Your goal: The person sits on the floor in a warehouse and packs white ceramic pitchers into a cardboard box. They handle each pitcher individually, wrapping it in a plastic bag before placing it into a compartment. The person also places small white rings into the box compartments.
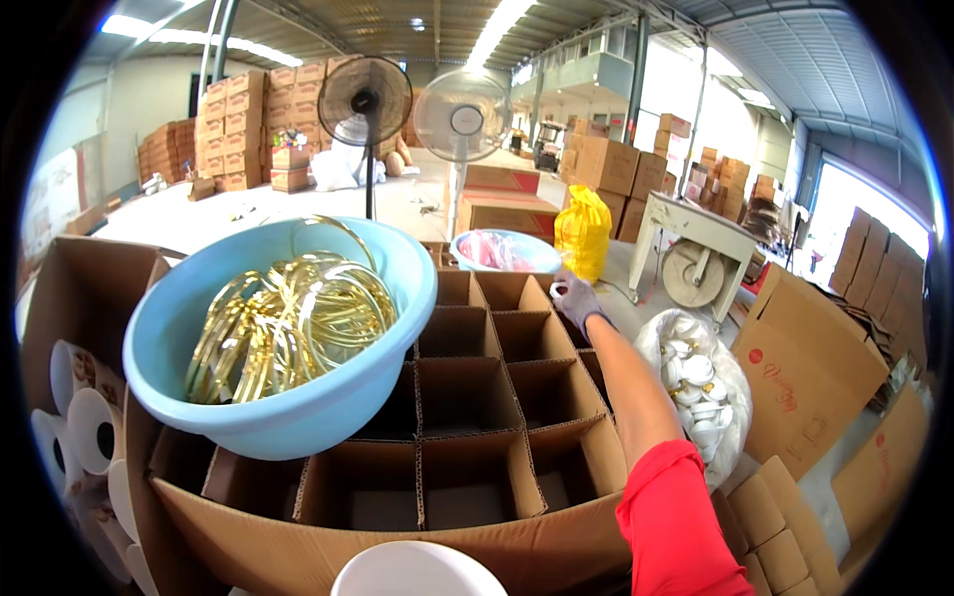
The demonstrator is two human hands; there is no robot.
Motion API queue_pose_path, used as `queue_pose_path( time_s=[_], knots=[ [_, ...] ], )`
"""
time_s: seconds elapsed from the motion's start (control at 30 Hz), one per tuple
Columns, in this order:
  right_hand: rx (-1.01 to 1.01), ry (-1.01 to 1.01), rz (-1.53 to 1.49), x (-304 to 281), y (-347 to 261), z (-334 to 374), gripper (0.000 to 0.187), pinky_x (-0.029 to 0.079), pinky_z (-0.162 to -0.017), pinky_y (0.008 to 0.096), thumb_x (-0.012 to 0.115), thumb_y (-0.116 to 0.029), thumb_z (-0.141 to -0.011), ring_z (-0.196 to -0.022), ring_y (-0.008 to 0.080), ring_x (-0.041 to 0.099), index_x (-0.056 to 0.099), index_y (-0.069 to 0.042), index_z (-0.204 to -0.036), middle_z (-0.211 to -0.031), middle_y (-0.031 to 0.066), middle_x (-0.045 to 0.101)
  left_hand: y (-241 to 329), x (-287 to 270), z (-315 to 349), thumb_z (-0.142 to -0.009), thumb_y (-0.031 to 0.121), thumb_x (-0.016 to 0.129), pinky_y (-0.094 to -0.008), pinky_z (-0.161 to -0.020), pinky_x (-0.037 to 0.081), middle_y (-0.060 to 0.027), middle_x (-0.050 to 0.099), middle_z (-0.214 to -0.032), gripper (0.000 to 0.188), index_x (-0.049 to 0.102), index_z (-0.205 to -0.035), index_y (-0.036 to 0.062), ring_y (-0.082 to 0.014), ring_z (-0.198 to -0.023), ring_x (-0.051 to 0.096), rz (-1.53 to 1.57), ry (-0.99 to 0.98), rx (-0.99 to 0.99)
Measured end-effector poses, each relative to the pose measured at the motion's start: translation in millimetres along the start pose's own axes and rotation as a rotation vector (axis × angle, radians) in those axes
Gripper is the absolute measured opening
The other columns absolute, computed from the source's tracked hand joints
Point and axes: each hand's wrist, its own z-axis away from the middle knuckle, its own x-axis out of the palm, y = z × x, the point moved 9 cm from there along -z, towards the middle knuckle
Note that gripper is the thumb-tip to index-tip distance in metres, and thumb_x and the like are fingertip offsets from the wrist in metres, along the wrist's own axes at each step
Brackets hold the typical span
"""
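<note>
Nearest the camera, at the lower edge, a smooth white rounded object is only partly shown, cut off by the frame. Just beyond it, a large open carton is divided by cardboard strips into square cells. Its front wall is seen as plain brown, and no lettering can be made out there. Red printing and a round red mark are carried by an upright cardboard sheet at the right, and more red marks by another sheet below it. Small, unclear print is borne by the stacked boxes at the back left.

From the lower right, the right arm, clothed in a red sleeve, is stretched forward and slightly inward. The right hand, covered by a grey glove, is held over the carton's far right corner with its fingers bent. A small white piece seems to be pinched at the fingertips, its shape too small to be told exactly. The left hand is out of view, so its state cannot be told.

The carton is reached over by the right arm. Its left cells are covered by a tilted light-blue basin, filled with shiny gold hoops. Beyond the right hand, a smaller blue basin is placed near a yellow bag. Right of the forearm, white pieces are gathered in a pale sack.
</note>
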Motion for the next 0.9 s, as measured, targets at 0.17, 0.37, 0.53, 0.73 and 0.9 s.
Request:
queue_pose_path(
  time_s=[0.17, 0.37, 0.53, 0.73, 0.9],
  knots=[
    [-0.042, 0.502, -0.243, -101.5, -5.9, 29.9, 0.068, 0.042, -0.100, 0.0484, 0.084, -0.020, -0.067, -0.114, 0.0383, 0.054, 0.058, -0.012, -0.129, -0.119, 0.0218, 0.060, 2.3, 3.0, 10.9, -0.096, 0.047, 0.054, -0.0461, -0.110, 0.040, -0.0131, 0.052, -0.144, 0.072, 0.034, -0.152, 0.0080, -0.0299, -0.131, 0.051, -0.031, -0.056, 0.045],
    [-0.321, 0.300, -0.631, -281.4, -89.8, 109.0, 0.051, 0.053, -0.084, 0.0339, 0.074, -0.013, -0.082, -0.094, 0.0234, 0.064, 0.056, 0.003, -0.127, -0.108, 0.0135, 0.064, 10.4, -13.1, 41.5, -0.098, 0.041, 0.055, -0.0432, -0.108, 0.044, -0.0150, 0.055, -0.140, 0.068, 0.034, -0.151, 0.0044, -0.0296, -0.127, 0.055, -0.110, -0.038, 0.185],
    [-0.158, -0.419, -0.690, -347.6, -210.5, 309.3, 0.055, 0.052, -0.086, 0.0296, 0.075, -0.014, -0.082, -0.093, 0.0166, 0.066, 0.055, 0.003, -0.130, -0.114, 0.0107, 0.063, 60.8, -32.9, 101.6, -0.100, 0.036, 0.056, -0.0407, -0.106, 0.047, -0.0166, 0.058, -0.136, 0.065, 0.035, -0.151, 0.0015, -0.0293, -0.124, 0.058, -0.729, -0.006, 0.751],
    [-0.365, -0.955, -0.468, -292.1, -208.0, 559.4, 0.078, 0.050, -0.087, 0.0386, 0.086, -0.033, -0.074, -0.099, 0.0338, 0.062, 0.051, 0.002, -0.134, -0.106, 0.0208, 0.060, 38.8, -31.3, 121.9, -0.104, 0.036, 0.047, -0.0438, -0.111, 0.044, -0.0164, 0.048, -0.149, 0.059, 0.036, -0.151, 0.0013, -0.0275, -0.133, 0.051, -0.304, -0.248, 0.493],
    [-0.459, -0.934, -0.566, -241.8, -195.0, 672.7, 0.080, 0.049, -0.083, 0.0392, 0.085, -0.043, -0.072, -0.092, 0.0339, 0.058, 0.054, -0.001, -0.133, -0.101, 0.0180, 0.056, 1.7, -75.5, 149.4, -0.095, 0.065, 0.049, -0.0427, -0.111, 0.040, -0.0147, 0.051, -0.145, 0.085, 0.037, -0.149, 0.0008, -0.0282, -0.131, 0.052, -0.088, -0.270, 0.195]
  ],
)
